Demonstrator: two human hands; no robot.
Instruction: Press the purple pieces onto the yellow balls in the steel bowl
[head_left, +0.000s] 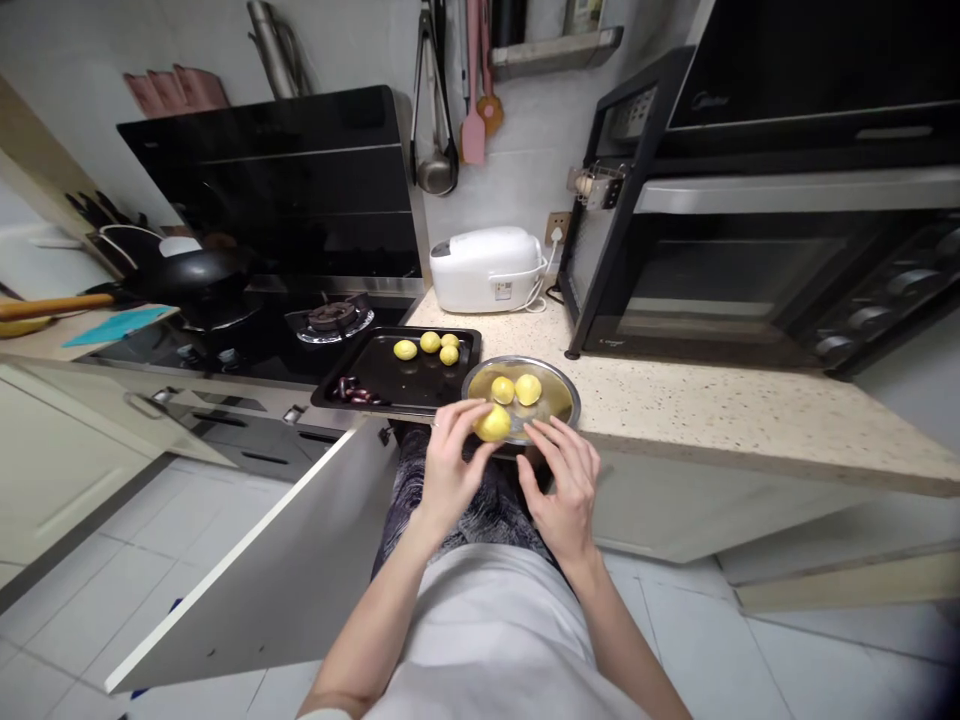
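My left hand (452,458) grips a yellow lemon (493,423) between thumb and fingers, above the near rim of a round metal bowl (571,392). Beside it, on the right, my right hand (561,482) is open, fingers apart and curved, with nothing in it. Two more lemons, one on the left (502,390) and one on the right (528,389), rest in the bowl. To the left lies a black baking tray (397,385) holding several lemons (430,342) and some dark reddish pieces (356,393) at its front left corner.
Behind the tray stands a white appliance (487,270) with a cord. A gas hob (330,318) carrying a black wok (195,280) is on the left. An oven (720,270) stands on the right. Below the counter, a cabinet door (277,570) hangs open at my left.
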